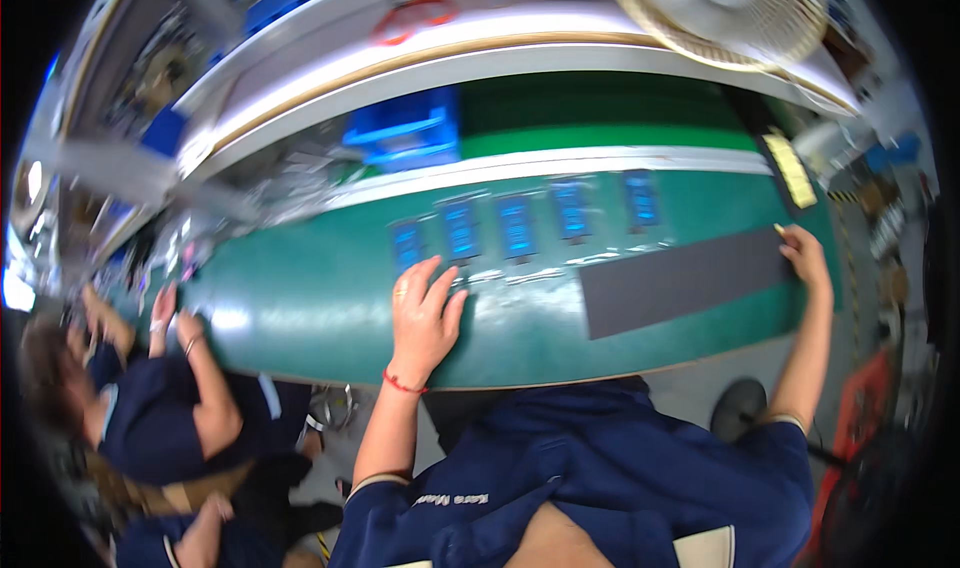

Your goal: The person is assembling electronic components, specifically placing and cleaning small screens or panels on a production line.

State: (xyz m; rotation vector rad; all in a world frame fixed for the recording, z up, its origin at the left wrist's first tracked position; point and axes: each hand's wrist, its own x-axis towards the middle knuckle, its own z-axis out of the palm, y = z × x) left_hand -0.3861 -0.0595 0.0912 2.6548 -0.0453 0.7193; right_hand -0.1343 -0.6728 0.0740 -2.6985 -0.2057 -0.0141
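On the green bench top lie several small flat dark modules with blue-lit faces, each seemingly in clear film, in a loose row. My left hand (425,316) rests with fingers apart, its fingertips just below the leftmost module (407,244) and the one beside it (460,230); nothing shows in its grip. A long dark grey rectangular sheet (685,283) lies flat at the right. Over that sheet's far right corner, my right hand (808,258) pinches a small pale yellow piece (780,230) between thumb and finger.
Beyond the sheet, a dark strip bears a yellow pad (790,171). A blue bin (405,130) stands under the white shelf (480,63), with clear plastic bags (290,183) to its left. A fan (725,13) hangs over the shelf's right. Co-workers (165,408) sit at the left.
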